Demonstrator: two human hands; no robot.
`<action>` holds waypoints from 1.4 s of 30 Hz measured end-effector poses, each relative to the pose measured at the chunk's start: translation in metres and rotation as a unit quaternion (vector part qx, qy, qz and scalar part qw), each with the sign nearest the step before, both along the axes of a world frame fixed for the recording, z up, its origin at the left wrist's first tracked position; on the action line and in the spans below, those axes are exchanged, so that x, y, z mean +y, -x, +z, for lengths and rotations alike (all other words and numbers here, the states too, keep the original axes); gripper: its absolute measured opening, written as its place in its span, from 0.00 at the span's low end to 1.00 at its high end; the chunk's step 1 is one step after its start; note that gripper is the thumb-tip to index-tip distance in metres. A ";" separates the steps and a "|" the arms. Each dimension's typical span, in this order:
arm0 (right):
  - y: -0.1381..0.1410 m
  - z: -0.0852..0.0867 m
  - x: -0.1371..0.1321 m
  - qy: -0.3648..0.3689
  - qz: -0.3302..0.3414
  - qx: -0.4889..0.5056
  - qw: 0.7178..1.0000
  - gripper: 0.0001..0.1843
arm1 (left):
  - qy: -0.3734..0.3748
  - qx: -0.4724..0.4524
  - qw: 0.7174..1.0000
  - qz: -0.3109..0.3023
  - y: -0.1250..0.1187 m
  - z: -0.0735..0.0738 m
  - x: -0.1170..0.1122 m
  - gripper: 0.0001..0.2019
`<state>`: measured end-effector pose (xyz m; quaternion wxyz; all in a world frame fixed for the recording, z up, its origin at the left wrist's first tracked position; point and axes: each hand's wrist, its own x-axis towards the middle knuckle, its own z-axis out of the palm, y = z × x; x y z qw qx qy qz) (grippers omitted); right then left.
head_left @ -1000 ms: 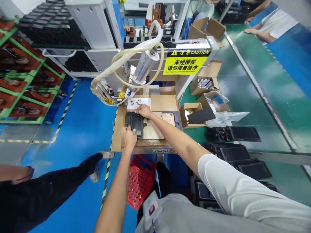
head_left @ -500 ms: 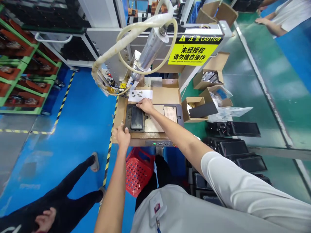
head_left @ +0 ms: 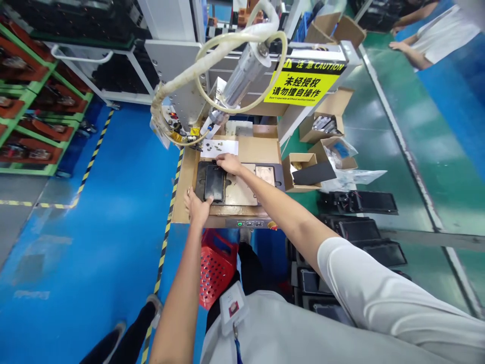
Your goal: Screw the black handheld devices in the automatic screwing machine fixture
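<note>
We are finding the black panel (head_left: 214, 184) laid in the left end of the tray (head_left: 202, 174), handling apparently unfinished, left hand (head_left: 198, 206) half-open, right hand (head_left: 229, 164) curled, either's grip indeterminable.

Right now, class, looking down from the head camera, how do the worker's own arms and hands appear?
The right arm wears a loose white short sleeve; its forearm is bare. The left arm shows no sleeve in view. The left hand and right hand are both gloveless.
</note>
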<state>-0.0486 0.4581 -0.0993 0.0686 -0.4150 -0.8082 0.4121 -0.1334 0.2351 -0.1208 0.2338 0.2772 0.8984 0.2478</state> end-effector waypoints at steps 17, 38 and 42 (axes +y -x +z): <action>-0.224 -0.004 -0.250 0.090 -0.190 0.128 0.969 0.16 | -0.039 0.221 0.927 -0.301 -0.039 0.032 0.016 0.31; -0.238 -0.036 -0.322 0.025 0.019 -0.156 0.987 0.19 | 0.005 0.261 0.908 -0.328 -0.027 0.035 -0.035 0.29; -0.217 -0.052 -0.315 -0.009 0.058 -0.223 0.973 0.19 | 0.033 0.262 0.921 -0.287 -0.030 0.022 -0.096 0.33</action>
